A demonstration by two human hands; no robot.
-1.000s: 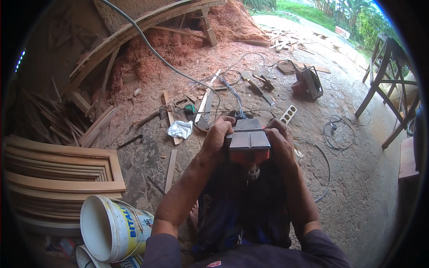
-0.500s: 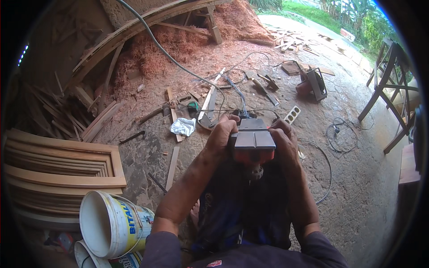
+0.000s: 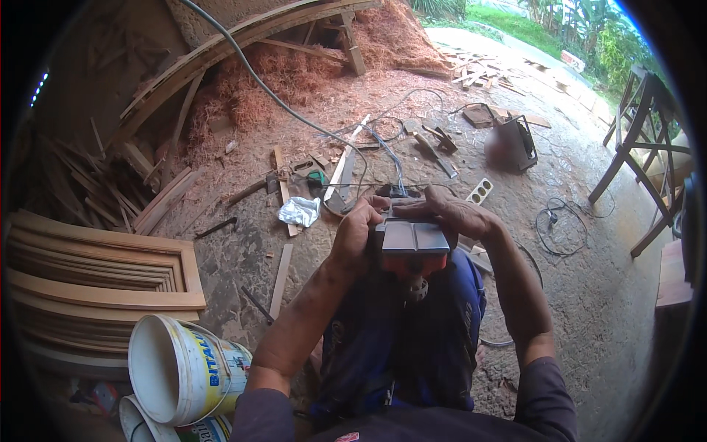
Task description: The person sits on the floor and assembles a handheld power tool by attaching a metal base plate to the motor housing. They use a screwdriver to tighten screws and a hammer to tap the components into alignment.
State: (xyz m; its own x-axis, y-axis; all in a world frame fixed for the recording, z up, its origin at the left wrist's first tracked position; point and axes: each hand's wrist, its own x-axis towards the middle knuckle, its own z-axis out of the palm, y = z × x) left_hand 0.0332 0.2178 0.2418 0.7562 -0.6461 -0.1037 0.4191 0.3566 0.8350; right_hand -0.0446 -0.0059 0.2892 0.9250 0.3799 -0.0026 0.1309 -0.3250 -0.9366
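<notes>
Orange-bodied power tool with a flat grey metal sole plate (image 3: 412, 243): held sole-up over the lap, between both hands, above the blue-trousered knees; its long axis runs away from the person, toward the floor ahead; a cord leaves its far end.

Left to right:

- Stack of pale wooden frames (image 3: 103, 272): far left, lying flat.
- White plastic bucket with a printed label (image 3: 180, 368): tipped on its side, lower left, a second one under it.
- Loose timber offcuts and curved mouldings (image 3: 169, 184): upper left, against a heap of reddish sawdust (image 3: 294, 81).
- Crumpled silver-white wrapper (image 3: 300, 211): on the floor, just left of the hands.
- Left hand (image 3: 357, 232): clenched on the tool's left flank, fingers curled over the far left corner.
- Right hand (image 3: 449, 214): grasping the far end and right flank, reaching across the top edge; both equally near, touching the tool.
- Black electric cables (image 3: 563, 225): coiled on the floor, right.
- Dark machine (image 3: 519, 144): further off, right of centre.
- Wooden stand with slanted legs (image 3: 648, 147): far right.

Nothing lies between the hands and the tool.
</notes>
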